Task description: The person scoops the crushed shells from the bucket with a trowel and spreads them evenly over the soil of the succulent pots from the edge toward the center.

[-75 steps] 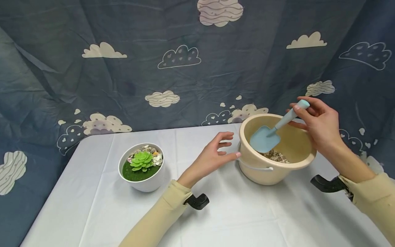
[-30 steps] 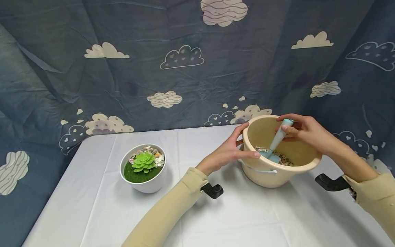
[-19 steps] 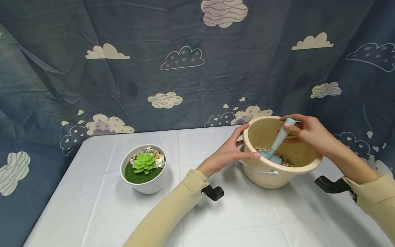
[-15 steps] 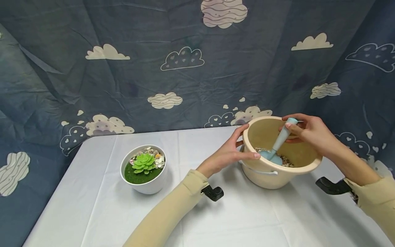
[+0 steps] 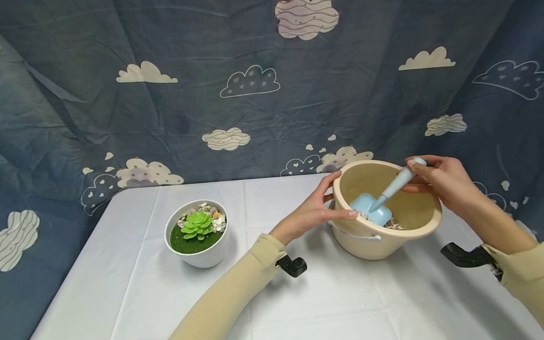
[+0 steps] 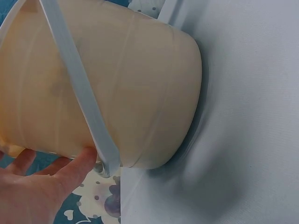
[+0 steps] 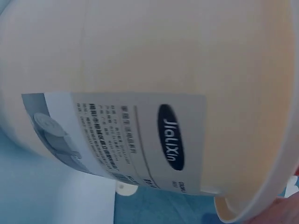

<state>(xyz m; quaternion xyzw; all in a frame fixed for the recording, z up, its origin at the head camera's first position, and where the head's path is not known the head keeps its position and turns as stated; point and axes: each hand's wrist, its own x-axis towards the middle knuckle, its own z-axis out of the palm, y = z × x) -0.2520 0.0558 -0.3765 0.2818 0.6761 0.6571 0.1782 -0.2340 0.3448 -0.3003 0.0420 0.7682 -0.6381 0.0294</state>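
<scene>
Inside a beige plastic bucket (image 5: 369, 243), my right hand (image 5: 448, 182) grips a small light-blue shovel (image 5: 397, 184) by the top of its handle. The blade (image 5: 371, 208) tilts over small shells or pebbles (image 5: 394, 224) at the bottom. My left hand (image 5: 308, 215) holds the bucket's left side, thumb on the front rim and fingers spread toward the back. In the left wrist view, that hand's fingers (image 6: 77, 170) touch the bucket wall beside the hanging handle (image 6: 77, 74). The right wrist view is mostly bucket wall with a printed label (image 7: 126, 140).
A white pot (image 5: 204, 257) stands left on the white-clothed table (image 5: 140, 283). It holds a green artificial succulent (image 5: 197, 225), green turf and several shells or pebbles. A dark curtain (image 5: 178, 113) with cloud prints hangs behind the table.
The shovel went down into the bucket's contents, and its blade has since come up and levelled as the right hand moved right. Earlier, the left hand reached the bucket's rim and stayed there.
</scene>
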